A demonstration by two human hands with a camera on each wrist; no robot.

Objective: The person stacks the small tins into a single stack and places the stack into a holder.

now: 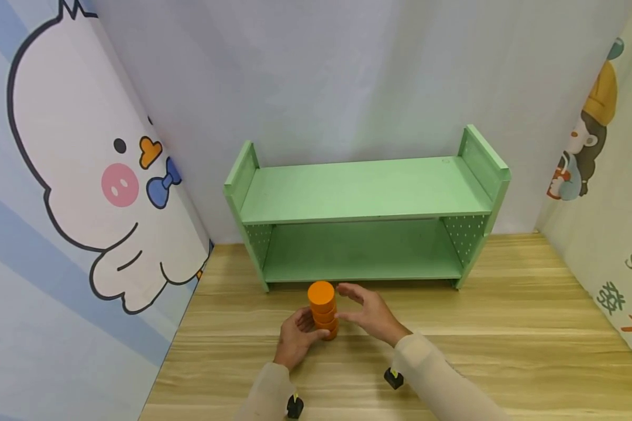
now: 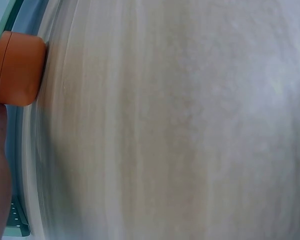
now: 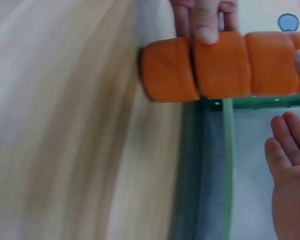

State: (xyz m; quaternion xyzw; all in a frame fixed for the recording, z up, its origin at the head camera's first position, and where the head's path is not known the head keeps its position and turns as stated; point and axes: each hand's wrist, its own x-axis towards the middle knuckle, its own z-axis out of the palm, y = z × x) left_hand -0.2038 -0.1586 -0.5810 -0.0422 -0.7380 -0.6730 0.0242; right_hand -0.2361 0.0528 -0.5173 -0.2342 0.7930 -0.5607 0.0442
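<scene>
A stack of several round orange blocks (image 1: 322, 295) with smooth rounded edges stands on the wooden table just in front of the green shelf. My left hand (image 1: 297, 340) holds the stack low down, thumb at the front and fingers on the left side. In the right wrist view, fingertips of that left hand (image 3: 205, 20) press on the second block (image 3: 222, 65) up from the table. The lowest block (image 3: 170, 70) sits slightly askew to it. My right hand (image 1: 371, 316) is at the stack's right side, fingers extended and apart, its thumb close to the upper blocks; contact is unclear.
Behind the stack stands a green two-tier shelf (image 1: 347, 187) with raised sides. Light wood (image 1: 505, 351) forms the tabletop. Printed curtains (image 1: 347, 76) hang behind and at both sides. A small black device (image 1: 394, 378) is at the right wrist, another (image 1: 295, 406) at the left.
</scene>
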